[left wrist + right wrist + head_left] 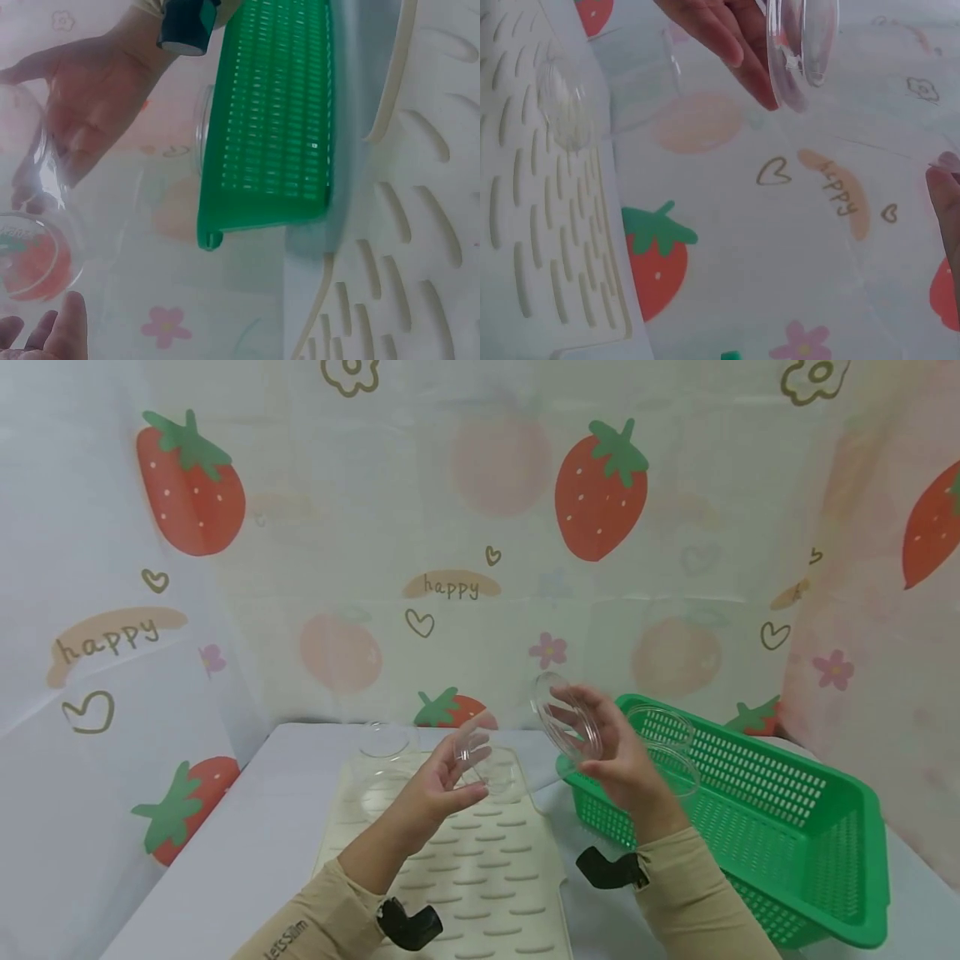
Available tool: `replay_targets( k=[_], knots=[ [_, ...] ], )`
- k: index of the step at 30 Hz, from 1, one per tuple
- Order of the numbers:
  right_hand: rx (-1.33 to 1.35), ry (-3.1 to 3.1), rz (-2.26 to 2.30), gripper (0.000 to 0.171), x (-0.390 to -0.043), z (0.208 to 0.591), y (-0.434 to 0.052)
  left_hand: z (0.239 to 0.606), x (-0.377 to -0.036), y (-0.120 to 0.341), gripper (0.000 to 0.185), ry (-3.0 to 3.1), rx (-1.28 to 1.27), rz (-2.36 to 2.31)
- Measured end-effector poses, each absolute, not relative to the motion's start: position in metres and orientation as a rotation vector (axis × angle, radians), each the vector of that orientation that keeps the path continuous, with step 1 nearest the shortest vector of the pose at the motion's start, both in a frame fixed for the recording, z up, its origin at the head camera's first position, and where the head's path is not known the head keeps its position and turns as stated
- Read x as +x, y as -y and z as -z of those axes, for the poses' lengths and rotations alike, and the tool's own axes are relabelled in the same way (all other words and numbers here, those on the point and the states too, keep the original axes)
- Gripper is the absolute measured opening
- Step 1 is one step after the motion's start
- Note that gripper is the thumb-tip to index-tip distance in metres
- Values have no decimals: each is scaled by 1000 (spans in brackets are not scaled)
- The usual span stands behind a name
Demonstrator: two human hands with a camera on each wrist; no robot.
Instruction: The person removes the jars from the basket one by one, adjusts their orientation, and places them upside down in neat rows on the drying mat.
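In the head view my left hand [433, 787] holds a clear round petri dish [469, 748] on edge above the drying mat, thumb below and fingers behind it. To its right, my right hand [624, 758] grips a second clear dish [564, 720], tilted, which shows two nested rims. A gap separates the two dishes in that view. Seen from the left wrist, the left fingertips [69, 322] are right at the rim of a clear dish [37, 262], and the right hand [97, 94] shows above it. The left fingers [709, 34] appear at the top of the right wrist view.
A cream ridged mat [480, 881] lies on the white table [225, 852]. Several clear dishes, including one at the mat's left [384, 793], stand toward its far end. At right is a green perforated basket [795, 860] with clear dishes [671, 768] at its far left corner.
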State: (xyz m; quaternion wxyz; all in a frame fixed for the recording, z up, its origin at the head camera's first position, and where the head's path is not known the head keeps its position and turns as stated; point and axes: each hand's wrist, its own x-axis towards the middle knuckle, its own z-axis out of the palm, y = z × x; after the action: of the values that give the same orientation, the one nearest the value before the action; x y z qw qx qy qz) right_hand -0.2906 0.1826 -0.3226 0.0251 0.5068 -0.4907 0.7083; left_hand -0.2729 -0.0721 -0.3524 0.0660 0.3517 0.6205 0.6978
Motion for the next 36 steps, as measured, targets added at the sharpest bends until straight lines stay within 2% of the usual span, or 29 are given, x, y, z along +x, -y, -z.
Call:
replay_targets(
  k=[17,26,36],
  knots=[
    [1480,1407,-2331,74,-291,338,-168,355,-272,74,78,-1638,1049,-2214],
    [1389,1445,-2421,77,-290,347,-165,356,-271,77,89,-1584,944,-2257],
    [1455,1441,-2426,79,-291,354,-169,353,-271,83,90,-1668,902,-2261]
  ],
)
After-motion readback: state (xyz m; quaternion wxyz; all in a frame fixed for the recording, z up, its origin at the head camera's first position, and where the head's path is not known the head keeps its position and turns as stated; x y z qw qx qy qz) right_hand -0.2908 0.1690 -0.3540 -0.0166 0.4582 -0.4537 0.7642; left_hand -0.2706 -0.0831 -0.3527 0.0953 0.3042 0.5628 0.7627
